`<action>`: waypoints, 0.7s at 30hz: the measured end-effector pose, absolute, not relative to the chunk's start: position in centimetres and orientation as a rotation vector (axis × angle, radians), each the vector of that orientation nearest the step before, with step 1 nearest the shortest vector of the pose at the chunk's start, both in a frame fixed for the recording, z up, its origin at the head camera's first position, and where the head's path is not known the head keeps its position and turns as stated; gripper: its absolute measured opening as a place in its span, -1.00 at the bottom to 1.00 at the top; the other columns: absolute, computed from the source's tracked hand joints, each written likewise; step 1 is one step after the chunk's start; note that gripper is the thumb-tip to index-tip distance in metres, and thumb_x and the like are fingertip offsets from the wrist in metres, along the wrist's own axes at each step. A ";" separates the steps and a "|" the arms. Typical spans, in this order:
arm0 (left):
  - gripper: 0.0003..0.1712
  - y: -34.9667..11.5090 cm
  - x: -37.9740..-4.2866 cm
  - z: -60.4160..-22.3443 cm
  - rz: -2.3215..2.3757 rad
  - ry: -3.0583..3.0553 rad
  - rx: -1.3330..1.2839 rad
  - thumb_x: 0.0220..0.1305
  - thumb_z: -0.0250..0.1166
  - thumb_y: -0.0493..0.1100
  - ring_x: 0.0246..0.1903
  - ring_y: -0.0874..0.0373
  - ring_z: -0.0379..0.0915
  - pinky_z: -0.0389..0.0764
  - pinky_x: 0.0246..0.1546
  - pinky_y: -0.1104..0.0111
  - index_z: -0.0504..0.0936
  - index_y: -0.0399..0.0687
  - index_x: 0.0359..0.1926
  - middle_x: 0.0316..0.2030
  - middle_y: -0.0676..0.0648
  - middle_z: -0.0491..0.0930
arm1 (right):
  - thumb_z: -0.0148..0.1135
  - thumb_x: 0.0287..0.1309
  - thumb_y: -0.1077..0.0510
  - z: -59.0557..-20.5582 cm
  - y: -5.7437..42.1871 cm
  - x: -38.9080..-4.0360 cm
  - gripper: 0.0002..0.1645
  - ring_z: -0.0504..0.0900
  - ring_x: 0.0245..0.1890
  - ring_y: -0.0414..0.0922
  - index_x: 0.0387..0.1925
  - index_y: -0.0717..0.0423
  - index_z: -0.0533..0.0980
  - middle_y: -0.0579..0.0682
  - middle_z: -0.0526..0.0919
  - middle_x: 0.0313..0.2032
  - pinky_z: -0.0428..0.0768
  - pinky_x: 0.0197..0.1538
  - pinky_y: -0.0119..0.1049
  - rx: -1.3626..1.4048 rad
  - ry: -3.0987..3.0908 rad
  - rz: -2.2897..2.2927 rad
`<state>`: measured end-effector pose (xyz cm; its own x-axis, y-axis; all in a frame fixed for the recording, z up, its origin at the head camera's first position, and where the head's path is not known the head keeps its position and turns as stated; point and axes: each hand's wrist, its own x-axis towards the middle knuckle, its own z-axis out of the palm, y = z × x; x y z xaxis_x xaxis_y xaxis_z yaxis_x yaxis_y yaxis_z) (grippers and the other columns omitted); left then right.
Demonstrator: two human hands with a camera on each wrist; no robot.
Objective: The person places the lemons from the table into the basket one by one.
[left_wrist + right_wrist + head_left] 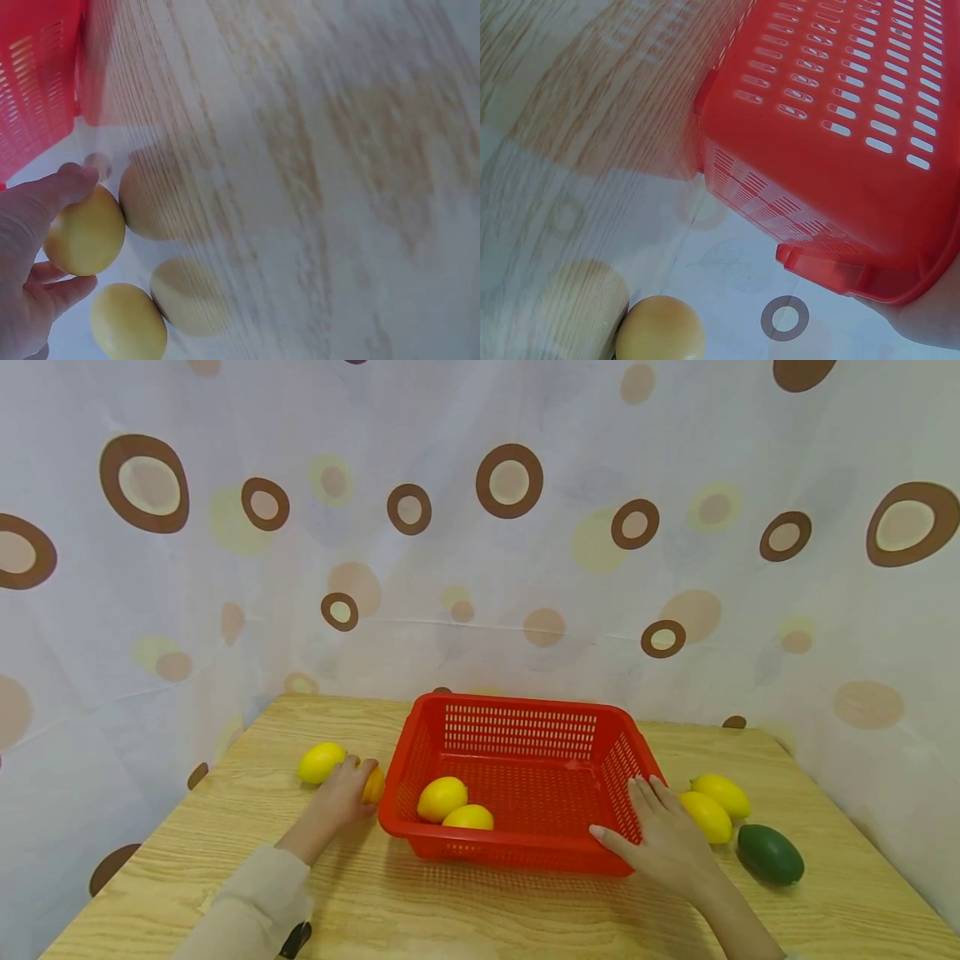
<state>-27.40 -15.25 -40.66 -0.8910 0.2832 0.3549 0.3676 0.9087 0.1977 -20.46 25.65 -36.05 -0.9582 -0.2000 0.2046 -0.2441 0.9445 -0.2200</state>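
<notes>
My left hand (343,795) grips an orange (373,786) on the table, just left of a red basket (517,838). In the left wrist view, the thumb and fingers (66,294) lie around this orange (86,234). Beyond that hand is a yellow lemon (322,763). Two more lemons (442,799) lie inside the basket at its left front. My right hand (670,846) rests on the basket's right rim near the front corner, its fingers extended and thumb spread. In the right wrist view only a bit of that hand (928,316) shows, below the rim.
Right of the basket, two lemons (707,817) lie together beside a dark green oval fruit (770,855). A small black object (296,939) shows at the front, by the left sleeve (258,902). A patterned curtain (480,568) hangs behind the wooden table (420,910).
</notes>
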 end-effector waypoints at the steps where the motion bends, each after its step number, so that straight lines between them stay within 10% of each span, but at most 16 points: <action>1: -0.38 -15.3 -27.4 -40.7 -0.382 -2.744 -0.484 -0.21 0.49 -0.32 -0.30 -0.20 0.45 0.56 -0.18 0.04 0.43 -0.37 -0.06 -0.22 -0.38 0.41 | -0.02 0.09 -0.43 -36.1 25.7 -20.5 0.12 0.06 0.33 0.33 0.29 0.46 0.14 0.39 0.19 0.30 0.15 0.28 0.27 0.337 -2.920 0.364; 21: -0.42 -15.5 -27.4 -40.6 -0.514 -2.748 -0.500 -0.22 0.48 -0.28 -0.33 -0.06 0.42 0.53 -0.18 0.09 0.49 -0.31 -0.09 -0.25 -0.26 0.40 | -0.03 0.09 -0.44 -36.1 25.6 -20.5 0.14 0.06 0.34 0.33 0.30 0.46 0.11 0.40 0.15 0.32 0.13 0.29 0.27 0.329 -2.926 0.360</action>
<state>-27.39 -15.46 -40.56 -0.8944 0.2791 0.3495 0.3866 0.8754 0.2903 -20.51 25.64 -36.09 -0.9603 -0.1959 0.1987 -0.2382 0.9464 -0.2183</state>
